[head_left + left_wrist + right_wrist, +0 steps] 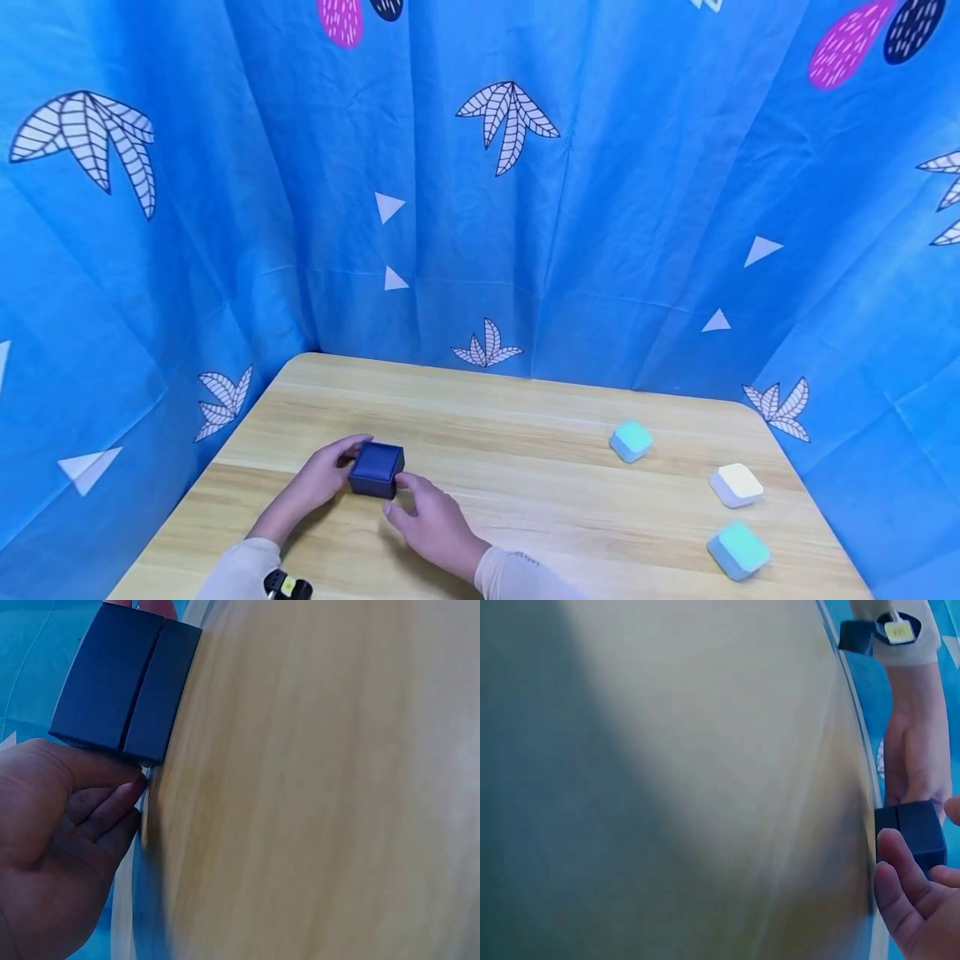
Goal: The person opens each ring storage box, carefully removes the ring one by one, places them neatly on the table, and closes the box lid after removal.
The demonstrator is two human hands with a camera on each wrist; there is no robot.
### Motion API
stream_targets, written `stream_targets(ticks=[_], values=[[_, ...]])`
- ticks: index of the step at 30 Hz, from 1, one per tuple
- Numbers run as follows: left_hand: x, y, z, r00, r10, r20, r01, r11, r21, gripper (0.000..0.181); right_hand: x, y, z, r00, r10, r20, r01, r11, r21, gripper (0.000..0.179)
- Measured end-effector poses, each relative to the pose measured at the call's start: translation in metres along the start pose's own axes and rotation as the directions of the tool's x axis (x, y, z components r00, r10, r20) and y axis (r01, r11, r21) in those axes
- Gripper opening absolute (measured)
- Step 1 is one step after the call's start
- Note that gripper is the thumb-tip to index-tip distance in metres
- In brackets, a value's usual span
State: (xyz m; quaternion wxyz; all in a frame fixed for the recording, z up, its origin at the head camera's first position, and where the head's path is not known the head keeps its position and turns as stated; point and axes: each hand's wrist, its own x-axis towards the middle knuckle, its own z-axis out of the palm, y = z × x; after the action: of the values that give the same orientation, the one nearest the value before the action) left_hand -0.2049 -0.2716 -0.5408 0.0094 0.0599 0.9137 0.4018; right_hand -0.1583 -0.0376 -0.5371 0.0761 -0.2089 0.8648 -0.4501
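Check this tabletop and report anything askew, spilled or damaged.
Nothing stands out. The dark blue box shows no visible damage, and its seam runs straight. The white block, far turquoise block and near turquoise block lie flat on the table, with no spill visible. Fine scratches would be too small to tell.

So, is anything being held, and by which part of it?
The left hand is at the left side of the dark blue square-cornered box, the right hand at its right; whether they hold it between them cannot be told.

Curtained-off booth, patterned blue curtains (637, 208), wooden tabletop (510, 450)
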Motion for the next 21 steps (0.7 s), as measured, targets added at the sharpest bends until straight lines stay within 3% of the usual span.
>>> stream_targets(ticks=[8, 12, 16, 21], values=[[0.000, -0.003, 0.000, 1.000, -0.022, 0.001, 0.022, 1.000, -0.019, 0.050, 0.000, -0.002, 0.000, 0.999, -0.028, -0.030, 0.027, 0.999, -0.032, 0.049], [-0.007, 0.000, 0.001, 0.996, -0.034, -0.087, 0.031, 0.999, -0.034, 0.044, 0.008, 0.000, -0.002, 0.996, -0.018, -0.083, 0.012, 0.998, -0.068, 0.052], [-0.019, 0.008, 0.003, 0.977, -0.084, -0.197, 0.068, 0.994, -0.086, 0.039, 0.019, 0.003, -0.006, 0.995, 0.014, -0.098, -0.020, 0.998, -0.060, 0.064], [-0.035, 0.020, 0.004, 0.966, -0.163, -0.200, 0.127, 0.975, -0.182, 0.047, 0.034, 0.010, -0.011, 0.998, 0.040, -0.057, -0.040, 0.999, 0.009, 0.068]])
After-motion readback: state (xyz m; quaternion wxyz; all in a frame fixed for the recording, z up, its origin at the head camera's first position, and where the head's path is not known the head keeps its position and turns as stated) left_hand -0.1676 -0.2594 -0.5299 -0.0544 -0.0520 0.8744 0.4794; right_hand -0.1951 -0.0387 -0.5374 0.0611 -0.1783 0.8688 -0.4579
